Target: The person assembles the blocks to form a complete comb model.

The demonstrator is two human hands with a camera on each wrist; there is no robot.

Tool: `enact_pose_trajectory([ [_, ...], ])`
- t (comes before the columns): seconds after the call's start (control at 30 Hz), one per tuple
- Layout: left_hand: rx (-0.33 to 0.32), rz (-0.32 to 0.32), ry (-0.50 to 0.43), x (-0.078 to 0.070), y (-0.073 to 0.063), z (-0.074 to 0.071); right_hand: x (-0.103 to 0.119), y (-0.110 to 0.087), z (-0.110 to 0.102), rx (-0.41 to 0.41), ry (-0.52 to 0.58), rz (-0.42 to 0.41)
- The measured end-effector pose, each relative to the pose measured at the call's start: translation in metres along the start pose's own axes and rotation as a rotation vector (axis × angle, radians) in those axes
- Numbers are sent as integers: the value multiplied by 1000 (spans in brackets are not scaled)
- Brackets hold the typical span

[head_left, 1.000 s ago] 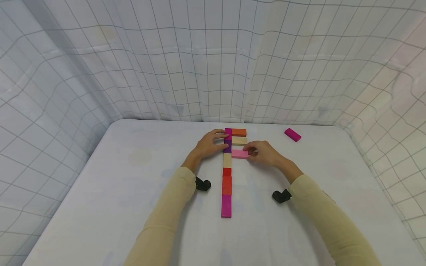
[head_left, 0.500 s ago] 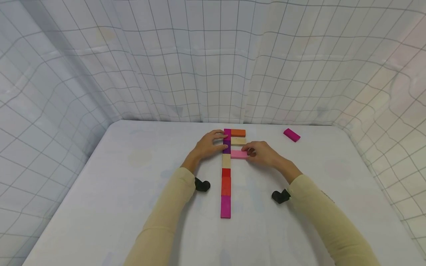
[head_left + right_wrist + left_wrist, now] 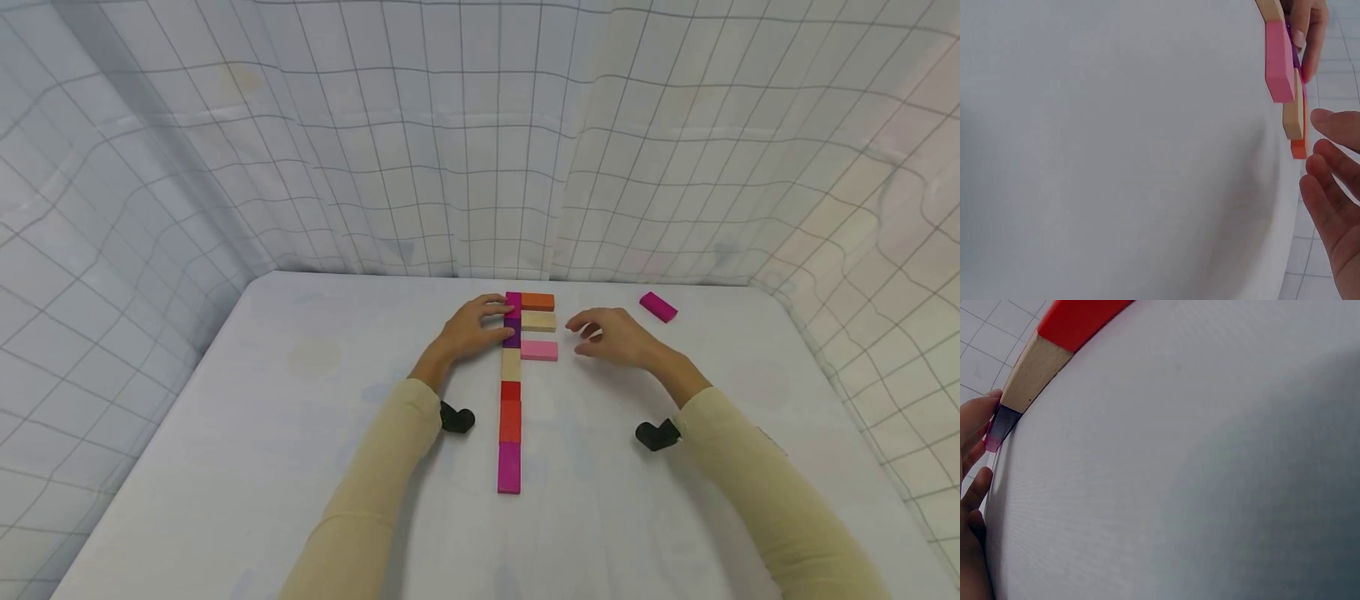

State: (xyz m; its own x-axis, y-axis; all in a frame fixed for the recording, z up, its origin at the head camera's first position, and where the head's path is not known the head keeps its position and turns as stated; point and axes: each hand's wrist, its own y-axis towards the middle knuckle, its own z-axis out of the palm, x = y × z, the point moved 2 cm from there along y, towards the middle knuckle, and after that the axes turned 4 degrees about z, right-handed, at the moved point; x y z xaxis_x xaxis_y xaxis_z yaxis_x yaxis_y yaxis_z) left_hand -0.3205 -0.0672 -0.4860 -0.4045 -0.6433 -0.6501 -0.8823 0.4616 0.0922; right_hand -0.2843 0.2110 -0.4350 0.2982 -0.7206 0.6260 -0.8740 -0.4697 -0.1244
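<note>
A column of coloured blocks runs down the middle of the table in the head view. My left hand (image 3: 467, 328) rests its fingertips on the magenta block (image 3: 513, 300) and the purple block (image 3: 512, 335) at its far end. To their right lie an orange block (image 3: 537, 302), a plain wooden block (image 3: 538, 322) and a pink block (image 3: 539, 351), each with one end at the column. My right hand (image 3: 613, 337) hovers just right of these, fingers relaxed and apart, holding nothing. In the right wrist view its fingertips are clear of the pink block (image 3: 1279, 62).
Nearer me the column continues with a wooden block (image 3: 511, 365), a red block (image 3: 511, 391), an orange-red block (image 3: 510, 422) and a magenta block (image 3: 509, 467). A loose magenta block (image 3: 658, 307) lies at the back right. A gridded curtain (image 3: 502, 150) surrounds the white table (image 3: 315, 467).
My right hand has let go of the pink block and moved right, away from it. The pink block stays against the column. My left hand has kept its place.
</note>
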Motion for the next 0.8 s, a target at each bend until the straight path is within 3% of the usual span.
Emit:
enact_pose_trajectory([
  [0.53,-2,9,-17,1,-1,-1,-33,-21,-62,-122,-45,49],
  [0.8,2,14,-8,1,-2,-1,-54,-32,-77,-169,-64,145],
])
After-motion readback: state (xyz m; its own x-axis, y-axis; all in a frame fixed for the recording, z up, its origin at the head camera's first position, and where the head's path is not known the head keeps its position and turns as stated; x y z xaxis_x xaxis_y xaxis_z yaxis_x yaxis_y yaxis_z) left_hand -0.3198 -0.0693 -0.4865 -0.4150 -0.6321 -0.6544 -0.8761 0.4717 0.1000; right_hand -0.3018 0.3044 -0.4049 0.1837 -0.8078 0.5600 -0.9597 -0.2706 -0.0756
